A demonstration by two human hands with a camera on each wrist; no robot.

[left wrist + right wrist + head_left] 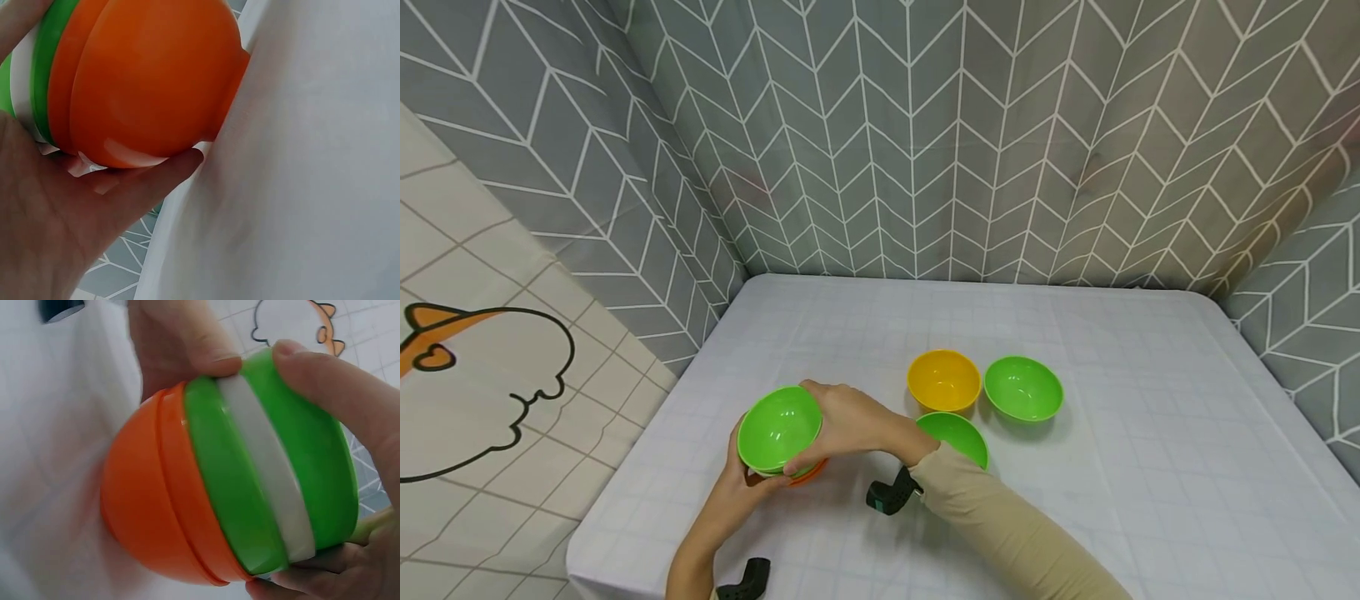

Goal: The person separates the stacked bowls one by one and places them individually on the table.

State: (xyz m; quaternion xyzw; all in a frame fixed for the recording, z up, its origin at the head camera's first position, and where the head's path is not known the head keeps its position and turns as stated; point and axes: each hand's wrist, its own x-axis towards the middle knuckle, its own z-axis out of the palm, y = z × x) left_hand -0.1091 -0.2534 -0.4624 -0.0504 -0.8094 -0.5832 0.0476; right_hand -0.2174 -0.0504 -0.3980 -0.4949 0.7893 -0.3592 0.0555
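Being held between two hands: the stack of bowls point(228, 478), grasped from both sides at the left part of the worktop point(1157, 467), with no gap left between it and either hand.
Left hand point(733, 492): curled round the stack's left and near side; the orange bowl point(150, 81) is cupped by its fingers in the left wrist view.
Right hand point(853, 421): clasped on the upper green bowl point(777, 427), fingers set at the far rim, thumb pressed at the near rim.
Layers, bottom to top: orange, lower green bowl point(215, 465), white layer point(269, 465), upper green bowl.
Stack's axis: set roughly upright, orange base below and green rim on top; a slight tilt cannot be ruled out. The base appears to be met by the worktop.
Key relation, as judged: the upper green bowl is placed directly left of the right hand, enclosed by thumb and fingers, while the lower layers are steadied by the left hand.
Nearer hand: the upper bowl is best commanded by the right, the orange one by the left.
Loose bowls: yellow bowl point(943, 380), far green bowl point(1024, 389) and near green bowl point(953, 435), all seen hollow side up to the right of the stack; the near one is partly covered by the right sleeve point(1015, 525).
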